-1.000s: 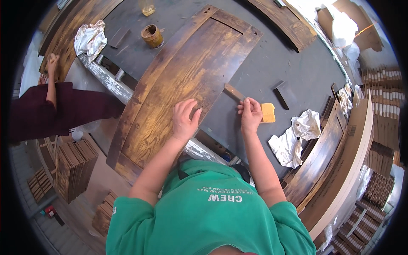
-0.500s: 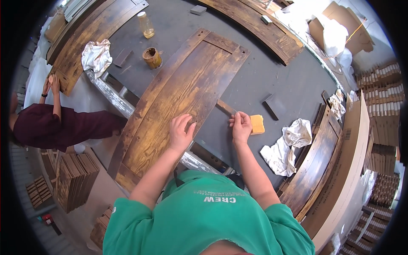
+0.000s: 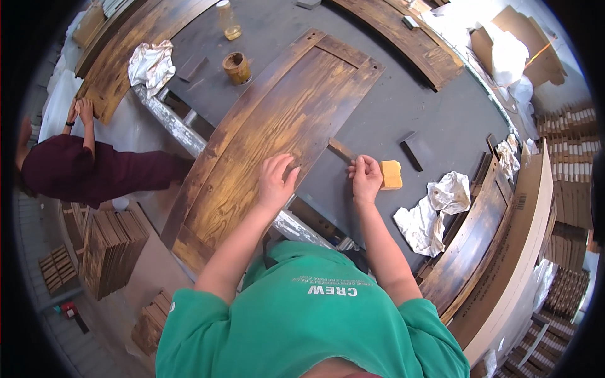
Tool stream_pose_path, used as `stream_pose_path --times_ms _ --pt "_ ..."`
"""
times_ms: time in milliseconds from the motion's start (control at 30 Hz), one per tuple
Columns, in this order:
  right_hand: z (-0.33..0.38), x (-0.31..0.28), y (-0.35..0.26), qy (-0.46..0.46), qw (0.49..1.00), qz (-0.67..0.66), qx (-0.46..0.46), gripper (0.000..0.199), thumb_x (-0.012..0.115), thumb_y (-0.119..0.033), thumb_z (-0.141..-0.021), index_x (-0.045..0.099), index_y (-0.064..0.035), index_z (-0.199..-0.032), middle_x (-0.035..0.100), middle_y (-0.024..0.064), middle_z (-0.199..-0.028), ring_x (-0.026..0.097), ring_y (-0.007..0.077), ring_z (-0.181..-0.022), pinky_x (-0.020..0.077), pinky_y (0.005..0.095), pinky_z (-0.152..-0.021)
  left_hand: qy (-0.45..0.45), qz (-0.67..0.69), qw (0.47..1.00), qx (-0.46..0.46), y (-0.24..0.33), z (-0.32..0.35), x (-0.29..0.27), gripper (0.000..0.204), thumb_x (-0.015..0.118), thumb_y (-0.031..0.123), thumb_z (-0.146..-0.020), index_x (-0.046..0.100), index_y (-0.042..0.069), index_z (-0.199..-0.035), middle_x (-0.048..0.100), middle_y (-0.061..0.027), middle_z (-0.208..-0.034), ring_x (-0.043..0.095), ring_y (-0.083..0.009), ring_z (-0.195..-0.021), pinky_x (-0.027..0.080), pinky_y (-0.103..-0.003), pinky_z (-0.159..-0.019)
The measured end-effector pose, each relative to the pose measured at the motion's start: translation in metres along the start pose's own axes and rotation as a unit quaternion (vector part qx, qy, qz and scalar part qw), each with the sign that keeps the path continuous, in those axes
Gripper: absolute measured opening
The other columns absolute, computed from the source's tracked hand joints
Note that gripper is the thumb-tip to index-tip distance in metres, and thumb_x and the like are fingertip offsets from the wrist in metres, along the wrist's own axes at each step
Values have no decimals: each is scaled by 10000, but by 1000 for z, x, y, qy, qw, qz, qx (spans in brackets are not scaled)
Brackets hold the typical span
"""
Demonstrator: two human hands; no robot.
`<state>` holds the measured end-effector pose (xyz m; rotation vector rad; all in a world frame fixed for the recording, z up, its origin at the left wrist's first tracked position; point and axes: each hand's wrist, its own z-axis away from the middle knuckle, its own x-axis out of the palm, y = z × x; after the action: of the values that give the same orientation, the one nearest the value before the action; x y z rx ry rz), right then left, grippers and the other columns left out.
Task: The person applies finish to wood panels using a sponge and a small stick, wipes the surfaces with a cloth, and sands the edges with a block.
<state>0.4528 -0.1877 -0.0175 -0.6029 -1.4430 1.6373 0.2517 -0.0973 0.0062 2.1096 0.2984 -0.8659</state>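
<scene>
The large brown-stained wooden panel (image 3: 252, 135) lies slantwise in front of me. My left hand (image 3: 275, 183) is over its right edge, fingers bent and apart with nothing in them; whether the fingertips touch the wood is hard to tell. Right of the panel, my right hand (image 3: 365, 181) is closed in a pinch at the near end of a narrow, flat brown strip (image 3: 341, 148). The strip's far end points toward the panel's edge. Just right of that hand sits a yellow sponge (image 3: 391, 175) on the dark grey tabletop (image 3: 372, 120).
A stain can (image 3: 237, 67), a glass jar (image 3: 229, 22) and a stained rag (image 3: 152, 67) stand beyond the panel. Another rag (image 3: 435, 211) and a dark block (image 3: 411, 151) lie at right. More panels (image 3: 403, 41) line the table's edges. A co-worker (image 3: 82, 162) stands at left.
The whole view has shifted slightly, moving things up and to the right. Both hands keep nearly the same places and poses relative to the panel and the strip.
</scene>
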Motion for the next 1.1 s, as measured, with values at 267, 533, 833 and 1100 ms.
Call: stream_pose_path --times_ms 267,533,833,1100 --pt "12 1 -6 -21 1000 -7 14 136 589 -135 -935 585 -8 -982 640 48 -784 567 71 -615 453 188 -525 29 83 995 -56 -15 5 -5 224 613 55 -856 633 35 -1078 625 -111 -1113 570 -277 -1050 461 -347 -903" --pt "20 -6 0 -122 990 64 12 133 594 -127 -933 603 -10 -994 641 37 -788 573 65 -644 447 180 -552 219 205 915 -271 -55 24 -75 204 577 72 -933 624 -15 -1112 650 -41 -1042 593 -97 -941 464 -231 -846" --pt "22 -11 -1 -117 991 69 17 136 604 -124 -927 604 -3 -989 643 45 -790 578 75 -645 453 186 -553 286 196 881 -321 -73 61 -94 197 609 68 -915 639 -11 -1093 655 -37 -1020 592 -77 -907 468 -209 -825" --pt "21 -13 -10 -131 985 107 16 146 602 -127 -928 591 5 -989 648 66 -796 574 81 -633 462 196 -550 262 199 888 -320 -65 53 -87 206 638 97 -901 647 9 -1087 653 -21 -980 588 -69 -854 473 -205 -781"
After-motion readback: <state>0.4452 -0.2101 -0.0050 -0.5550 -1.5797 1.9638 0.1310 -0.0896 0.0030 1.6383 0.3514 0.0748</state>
